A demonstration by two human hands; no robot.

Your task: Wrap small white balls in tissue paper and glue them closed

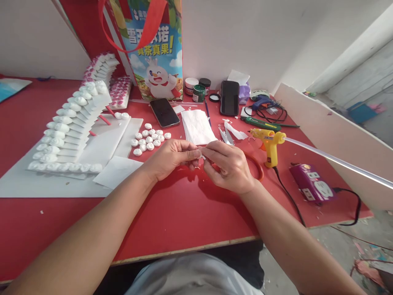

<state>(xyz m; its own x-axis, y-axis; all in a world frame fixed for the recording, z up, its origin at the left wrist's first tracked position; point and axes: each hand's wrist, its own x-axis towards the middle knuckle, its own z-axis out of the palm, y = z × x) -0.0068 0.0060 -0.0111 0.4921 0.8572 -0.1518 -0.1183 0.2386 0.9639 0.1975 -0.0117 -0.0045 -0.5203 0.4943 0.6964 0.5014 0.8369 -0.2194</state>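
Note:
My left hand (181,155) and my right hand (229,164) meet above the red table. Between their fingertips they pinch a small piece of white paper (202,155); its shape is mostly hidden by the fingers. Just beyond the hands lies a stack of white paper sheets (199,126). Scissors with orange-red handles (259,166) lie partly under my right hand, blades pointing away. To the left of my left hand sits a cluster of small white paper rosettes (150,139).
At left, a curved stepped white model (80,135) edged with rosettes stands on a white board (18,184). Two phones (165,112), paint jars (199,93) and a printed bag (156,53) are at the back. A yellow glue gun (270,145) and purple power strip (311,182) lie right.

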